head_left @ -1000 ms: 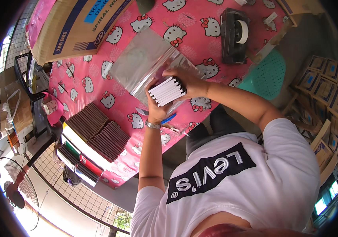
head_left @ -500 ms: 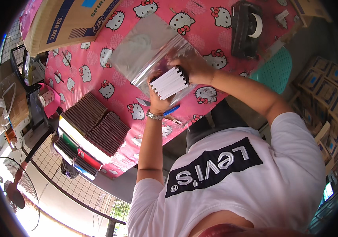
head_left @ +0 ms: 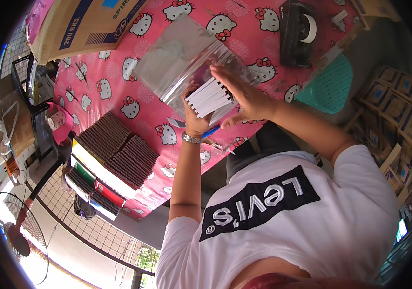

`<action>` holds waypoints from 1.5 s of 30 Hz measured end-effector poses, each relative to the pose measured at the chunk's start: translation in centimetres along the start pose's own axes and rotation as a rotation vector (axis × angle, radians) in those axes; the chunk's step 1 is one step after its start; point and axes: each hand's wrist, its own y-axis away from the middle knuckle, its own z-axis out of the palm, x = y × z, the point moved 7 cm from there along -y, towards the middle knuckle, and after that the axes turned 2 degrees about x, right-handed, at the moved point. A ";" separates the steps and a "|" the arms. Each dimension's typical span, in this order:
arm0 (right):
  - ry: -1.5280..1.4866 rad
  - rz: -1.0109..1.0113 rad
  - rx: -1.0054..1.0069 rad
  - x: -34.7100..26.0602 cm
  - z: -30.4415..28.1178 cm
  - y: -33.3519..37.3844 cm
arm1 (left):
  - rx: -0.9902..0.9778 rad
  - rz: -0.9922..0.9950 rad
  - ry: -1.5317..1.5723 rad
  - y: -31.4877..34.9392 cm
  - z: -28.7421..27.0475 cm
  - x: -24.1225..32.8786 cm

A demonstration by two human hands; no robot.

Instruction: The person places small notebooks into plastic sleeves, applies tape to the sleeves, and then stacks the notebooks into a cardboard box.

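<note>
My left hand [head_left: 194, 120], with a metal-banded watch on its wrist, grips a small stack of spiral notebooks [head_left: 209, 99], white page edges up and dark binding along the ends. Beside the stack's right side is my right hand [head_left: 256, 103], its thumb and fingers spread; whether the palm touches the notebooks cannot be made out. Under and beyond the stack, clear plastic bags [head_left: 165, 55] lie flat on the table. A blue pen [head_left: 209, 132] and a pale blade-like piece [head_left: 176, 123] rest near my left wrist.
Stacked spiral notebooks [head_left: 119, 149] stand at the table's left edge. A cardboard box [head_left: 87, 29] is far left; a black tape dispenser [head_left: 295, 45] sits far right on the pink patterned tablecloth [head_left: 141, 127]. A teal stool [head_left: 333, 86] stands right, a fan [head_left: 20, 236] lower left.
My right hand has opened and drawn slightly back from the stack, its thumb now apart from the fingers. The notebooks, still in my left hand, have tilted and shifted slightly right.
</note>
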 end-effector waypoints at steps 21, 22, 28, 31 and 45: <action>-0.620 1.035 0.195 13.7 3.4 -2.4 | -0.206 -0.521 0.059 -9.2 -6.3 -7.1; -0.610 1.031 0.191 13.7 3.3 -2.4 | -0.183 -0.528 0.072 -9.2 -6.3 -7.4; 0.385 0.207 0.493 4.0 -1.1 -2.6 | -0.211 -0.536 0.076 -9.5 -5.8 -6.7; 0.500 0.063 0.022 1.3 5.5 -0.3 | -0.199 -0.533 0.105 -9.2 -6.1 -6.5; 0.753 -0.252 -0.134 -3.1 7.3 -3.2 | 0.442 -0.120 -0.659 3.8 -3.6 8.3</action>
